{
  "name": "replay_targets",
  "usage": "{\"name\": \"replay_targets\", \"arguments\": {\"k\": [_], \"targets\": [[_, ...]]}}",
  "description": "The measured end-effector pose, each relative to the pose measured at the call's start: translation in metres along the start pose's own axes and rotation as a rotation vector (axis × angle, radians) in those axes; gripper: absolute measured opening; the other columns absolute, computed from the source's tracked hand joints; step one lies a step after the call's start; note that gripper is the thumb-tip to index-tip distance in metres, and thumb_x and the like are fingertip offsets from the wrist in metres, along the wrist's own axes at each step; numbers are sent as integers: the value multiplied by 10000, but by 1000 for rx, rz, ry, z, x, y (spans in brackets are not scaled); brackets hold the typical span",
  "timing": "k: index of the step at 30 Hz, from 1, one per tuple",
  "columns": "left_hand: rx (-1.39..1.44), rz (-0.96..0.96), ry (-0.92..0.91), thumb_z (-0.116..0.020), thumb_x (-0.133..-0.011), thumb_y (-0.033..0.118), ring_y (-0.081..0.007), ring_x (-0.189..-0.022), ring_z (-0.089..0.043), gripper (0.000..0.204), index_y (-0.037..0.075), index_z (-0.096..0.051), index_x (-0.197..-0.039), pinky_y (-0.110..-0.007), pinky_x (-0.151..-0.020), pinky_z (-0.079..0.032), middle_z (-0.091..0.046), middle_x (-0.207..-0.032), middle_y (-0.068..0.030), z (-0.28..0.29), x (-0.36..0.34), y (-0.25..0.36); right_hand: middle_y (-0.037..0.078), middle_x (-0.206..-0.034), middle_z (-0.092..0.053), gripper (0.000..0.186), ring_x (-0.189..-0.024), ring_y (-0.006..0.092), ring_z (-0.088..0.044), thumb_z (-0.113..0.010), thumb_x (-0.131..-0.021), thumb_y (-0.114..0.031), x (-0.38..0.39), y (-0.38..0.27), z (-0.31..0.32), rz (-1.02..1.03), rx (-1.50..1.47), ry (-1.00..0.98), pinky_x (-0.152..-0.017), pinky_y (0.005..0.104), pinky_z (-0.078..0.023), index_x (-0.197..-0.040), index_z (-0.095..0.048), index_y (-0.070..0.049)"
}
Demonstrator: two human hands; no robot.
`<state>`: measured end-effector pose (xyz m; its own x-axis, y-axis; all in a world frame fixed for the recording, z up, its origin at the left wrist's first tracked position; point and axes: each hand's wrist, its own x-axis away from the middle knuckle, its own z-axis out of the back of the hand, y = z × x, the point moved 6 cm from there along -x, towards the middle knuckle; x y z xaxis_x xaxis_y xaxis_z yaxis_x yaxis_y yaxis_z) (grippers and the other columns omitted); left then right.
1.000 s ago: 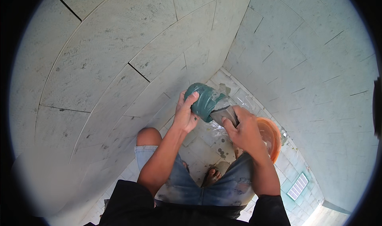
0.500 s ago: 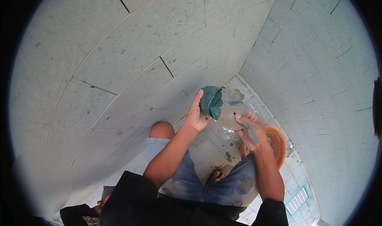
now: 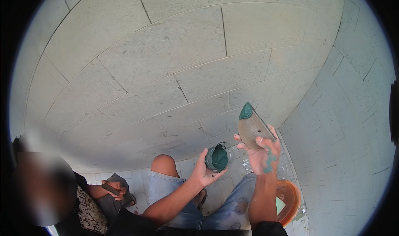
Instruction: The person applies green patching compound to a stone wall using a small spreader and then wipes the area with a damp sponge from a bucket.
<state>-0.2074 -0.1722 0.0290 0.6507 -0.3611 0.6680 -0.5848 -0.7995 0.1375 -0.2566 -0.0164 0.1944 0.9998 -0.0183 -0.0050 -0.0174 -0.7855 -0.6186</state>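
My left hand [image 3: 204, 172] is wrapped round a small clear container [image 3: 208, 158] and tilts its mouth towards me. Thick dark green paste [image 3: 220, 158] coats the inside. Higher and to the right, my right hand [image 3: 264, 156] grips a flat grey-brown scraper blade [image 3: 251, 132] with a small hole, thumb over its face. A dab of green paste [image 3: 246, 110] sits on the blade's pointed tip, which is directed at the tiled wall [image 3: 208, 78]. Whether the tip touches the wall I cannot tell. Dried green smears mark my right hand.
An orange basin [image 3: 296, 196] stands by my right knee, with a pale green piece [image 3: 280, 205] in it. A second wall [image 3: 357, 128] meets the tiled one at the right. At lower left, another person's hand [image 3: 118, 191] holds a dark flat block [image 3: 110, 189].
The scraper has left the container and risen towards the wall, carrying paste on its tip. The container sits lower in view. My view has swung up and left, bringing the other person into sight.
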Motion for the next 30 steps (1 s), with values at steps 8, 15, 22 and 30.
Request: {"name": "replay_targets", "arguments": {"k": [8, 15, 22, 30], "targets": [[88, -52, 131, -620, -870, 494, -294, -1168, -518, 547, 126, -524, -1264, -501, -998, -449, -515, -1296, -124, 48, 23, -8, 213, -1160, -540, 608, -973, 345, -571, -589, -857, -355, -7, 26, 24, 4, -315, -46, -792, 387, -496, -1317, -405, -2], [45, 61, 147, -592, -874, 531, -272, -1143, -535, 572, 112, -515, -1255, -478, -967, -476, -536, -1267, -117, 75, -7, -6, 222, -1283, -434, 780, -1216, 324, -454, -678, -834, -239, -26, 43, 31, 413, 287, -81, -1031, 425, -375, -1426, -254, 40], [-84, 152, 86, -575, -873, 541, -300, -1157, -523, 587, 106, -507, -1261, -470, -972, -469, -535, -1268, -126, 63, -24, -7, 212, -1311, -300, 683, -1264, 434, -354, -711, -847, -154, -30, 68, 8, 994, 1131, 139, -1022, 493, -371, -1411, -360, 6], [-88, 144, 119, -555, -879, 545, -291, -1143, -538, 588, 92, -516, -1252, -468, -982, -455, -547, -1263, -123, 68, -20, -5, 250, -1267, -322, 621, -1185, 411, -432, -754, -805, -72, -48, 75, -10, 1239, 1429, 164, -953, 476, -421, -1349, -479, 45]]}}
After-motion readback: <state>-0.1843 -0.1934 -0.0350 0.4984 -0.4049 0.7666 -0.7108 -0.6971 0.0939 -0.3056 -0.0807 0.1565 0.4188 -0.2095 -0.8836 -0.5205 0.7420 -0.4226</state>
